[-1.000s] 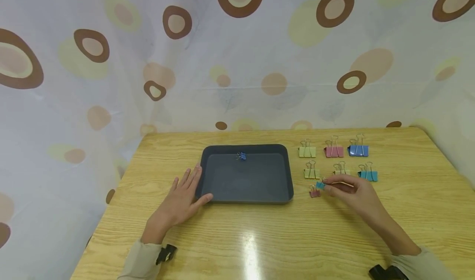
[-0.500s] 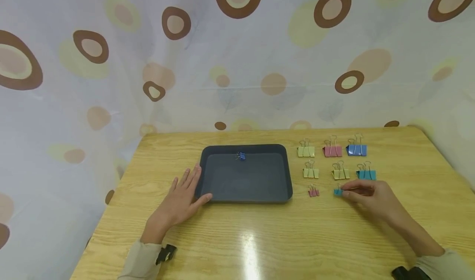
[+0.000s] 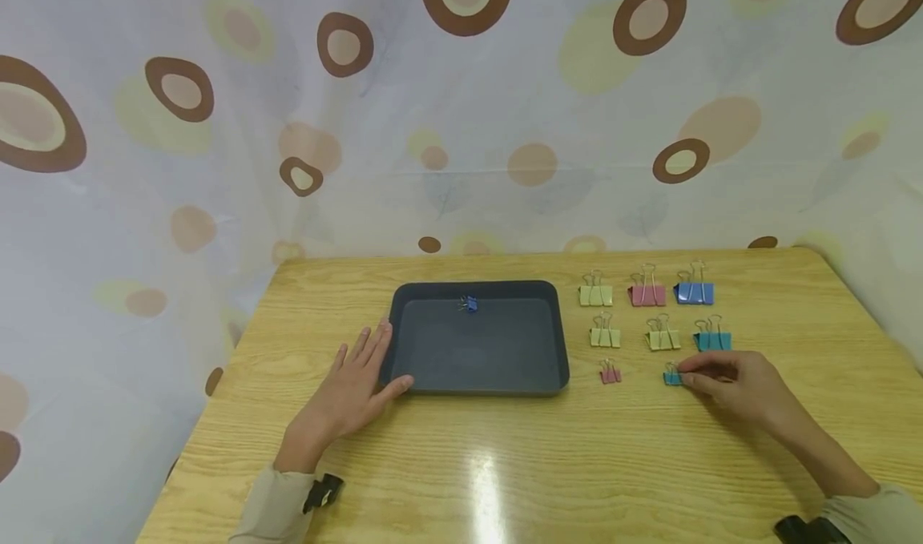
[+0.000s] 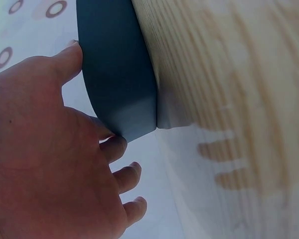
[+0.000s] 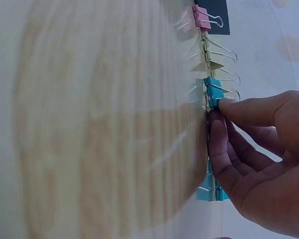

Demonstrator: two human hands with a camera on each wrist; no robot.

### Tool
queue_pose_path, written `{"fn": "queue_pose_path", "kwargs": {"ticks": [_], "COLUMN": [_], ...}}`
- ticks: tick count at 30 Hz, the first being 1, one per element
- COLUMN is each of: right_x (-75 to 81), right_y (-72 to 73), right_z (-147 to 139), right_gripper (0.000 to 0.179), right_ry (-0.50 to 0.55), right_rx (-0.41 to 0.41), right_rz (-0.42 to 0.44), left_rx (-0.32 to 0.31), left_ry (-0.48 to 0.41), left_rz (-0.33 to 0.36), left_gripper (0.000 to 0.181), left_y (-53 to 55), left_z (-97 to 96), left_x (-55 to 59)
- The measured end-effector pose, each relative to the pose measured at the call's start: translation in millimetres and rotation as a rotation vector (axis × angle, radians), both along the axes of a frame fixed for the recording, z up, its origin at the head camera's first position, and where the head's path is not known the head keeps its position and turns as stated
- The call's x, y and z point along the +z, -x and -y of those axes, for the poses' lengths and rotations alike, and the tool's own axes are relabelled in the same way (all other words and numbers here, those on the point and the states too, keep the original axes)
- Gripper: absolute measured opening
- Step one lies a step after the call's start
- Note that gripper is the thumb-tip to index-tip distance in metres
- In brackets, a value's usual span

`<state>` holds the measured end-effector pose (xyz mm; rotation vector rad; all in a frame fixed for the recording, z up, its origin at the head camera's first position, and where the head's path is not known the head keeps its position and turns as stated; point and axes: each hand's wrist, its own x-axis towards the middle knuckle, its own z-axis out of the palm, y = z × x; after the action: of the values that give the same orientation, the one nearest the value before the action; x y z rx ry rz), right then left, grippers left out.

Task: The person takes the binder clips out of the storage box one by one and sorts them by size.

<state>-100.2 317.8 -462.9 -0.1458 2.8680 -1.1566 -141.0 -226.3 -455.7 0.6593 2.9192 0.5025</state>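
My right hand [image 3: 743,384] pinches a small teal binder clip [image 3: 672,378] by its side, down at the table in the front row. In the right wrist view the thumb and fingertips meet at the end of that teal clip [image 5: 215,92]. A small pink binder clip [image 3: 610,376] stands to its left. My left hand [image 3: 351,384] rests with spread, straight fingers against the left side of the dark grey tray [image 3: 476,390]. In the left wrist view thumb and fingertips touch the tray wall [image 4: 117,64]. Inside the tray, near its back, lies a small blue binder clip [image 3: 470,304].
Behind the front clips stand a middle row with two yellow clips [image 3: 605,337] [image 3: 663,340] and a larger teal clip [image 3: 712,341]. The back row holds a large yellow clip [image 3: 595,296], a pink clip [image 3: 648,295] and a blue clip [image 3: 695,293]. A patterned curtain [image 3: 447,111] hangs behind the table.
My right hand has carried the small teal clip rightward, away from the small pink clip, and down to the table. The left hand and tray have stayed put.
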Motion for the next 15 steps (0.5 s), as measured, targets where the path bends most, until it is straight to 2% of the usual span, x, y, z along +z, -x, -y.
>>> {"fn": "queue_pose_path", "kwargs": {"ticks": [10, 15], "right_x": [-0.6, 7.1], "right_y": [-1.3, -2.8], "right_z": [-1.0, -4.8], "right_gripper": [0.018, 0.022], "right_ry": [-0.007, 0.022], "right_rx": [0.0, -0.014], "right_rz": [0.002, -0.088], "left_rx": [0.001, -0.002], "left_ry": [0.0, -0.005], "left_rz": [0.002, 0.005], "left_gripper": [0.089, 0.089], "left_y": [-0.8, -1.4], "left_z": [-0.2, -0.5], "left_x": [1.3, 2.0]}}
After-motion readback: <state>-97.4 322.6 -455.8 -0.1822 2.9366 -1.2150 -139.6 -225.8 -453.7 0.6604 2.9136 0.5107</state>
